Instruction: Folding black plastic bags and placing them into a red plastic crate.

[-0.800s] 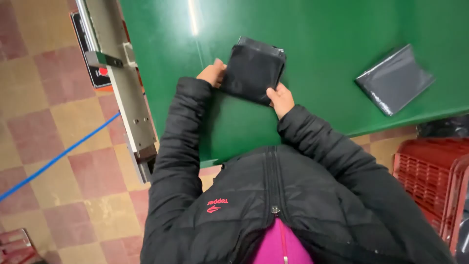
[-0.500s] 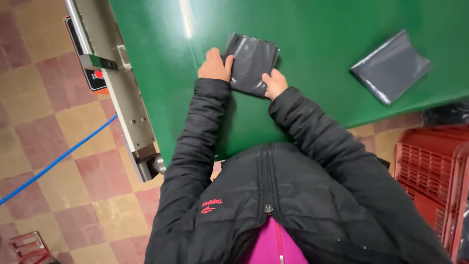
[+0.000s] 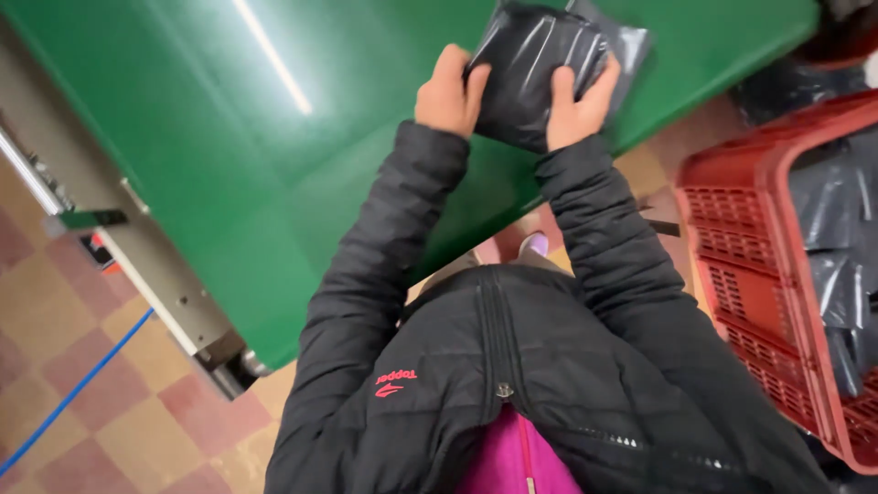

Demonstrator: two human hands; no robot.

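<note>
Our left hand grips the left edge of a black plastic packet, fingers curled over its top and thumb pressed against its side. We hold the packet over the green worktop, near its front edge; whether it rests on the surface or is lifted just off it, we cannot tell. Our right hand clamps the packet's lower right part, thumb lying on its glossy face, fingers wrapped behind. Both black jacket sleeves reach up from our chest. Further right, beside the worktop, stands a red plastic crate with more dark plastic packets lying inside it.
</note>
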